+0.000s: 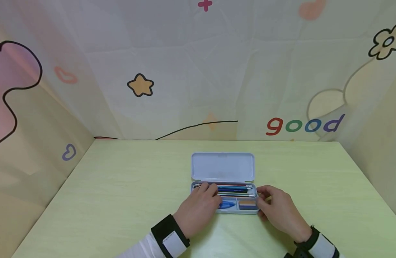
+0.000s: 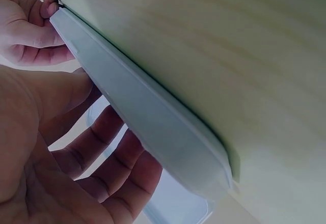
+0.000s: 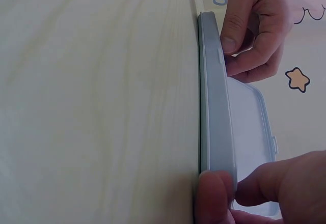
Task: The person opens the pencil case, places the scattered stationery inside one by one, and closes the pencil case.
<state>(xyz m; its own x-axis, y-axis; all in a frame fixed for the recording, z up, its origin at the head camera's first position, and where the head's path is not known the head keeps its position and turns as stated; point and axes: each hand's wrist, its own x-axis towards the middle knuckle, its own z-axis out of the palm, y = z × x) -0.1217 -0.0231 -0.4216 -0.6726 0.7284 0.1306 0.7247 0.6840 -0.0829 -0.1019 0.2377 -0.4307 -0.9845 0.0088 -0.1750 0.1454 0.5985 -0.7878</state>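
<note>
An open pencil case (image 1: pixel 236 211), pale blue with its lid (image 1: pixel 222 167) tipped back, lies on the table. Inside, several pencils (image 1: pixel 236 190) fill the long rear compartment. A blue pointed item (image 1: pixel 226 204) sits at the front, beside a two-toned eraser-like block (image 1: pixel 247 205) in the right compartment. My left hand (image 1: pixel 199 208) reaches over the front rim at the case's left part, fingers bent down into it. Its fingertips are hidden, and I cannot tell if they hold something. My right hand (image 1: pixel 280 211) pinches the case's right end between thumb and fingers (image 3: pixel 213 196).
The light wood-grain table (image 1: pixel 120 193) extends on both sides of the case. A printed cloth backdrop (image 1: pixel 185 71) rises behind the table's far edge and along its sides. Each wrist wears a black strap, the left one (image 1: pixel 170 234) over a white sleeve.
</note>
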